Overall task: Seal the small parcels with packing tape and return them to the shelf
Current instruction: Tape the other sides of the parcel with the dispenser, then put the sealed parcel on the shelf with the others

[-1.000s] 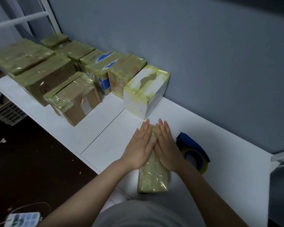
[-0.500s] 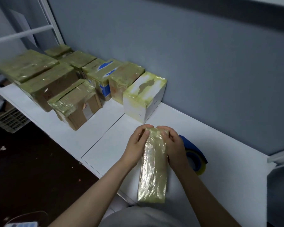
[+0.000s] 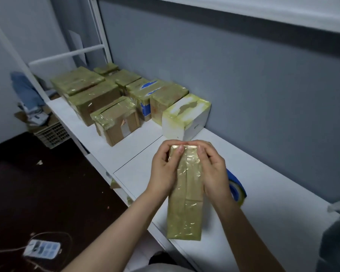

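- The left hand [image 3: 164,169] is curled around the left side of the far end of a narrow taped parcel [image 3: 185,195], thumb lying across its top face and fingers [image 3: 170,145] wrapped over the far edge.
- The right hand [image 3: 212,169] mirrors it on the right side, thumb on top, fingers bent over the same end; fingertips of both hands meet there.
- The parcel sits at the centre of the frame, lengthwise toward the camera, above the white shelf [image 3: 263,185], covered in glossy yellowish tape.
- A blue tape dispenser [image 3: 236,188] lies on the shelf just right of the right hand.
- Taped boxes [image 3: 114,107] stand in rows at upper left, a white box [image 3: 185,116] nearest the hands.
- No writing on any parcel is readable.
- A power strip [image 3: 41,249] lies on the dark floor, lower left.
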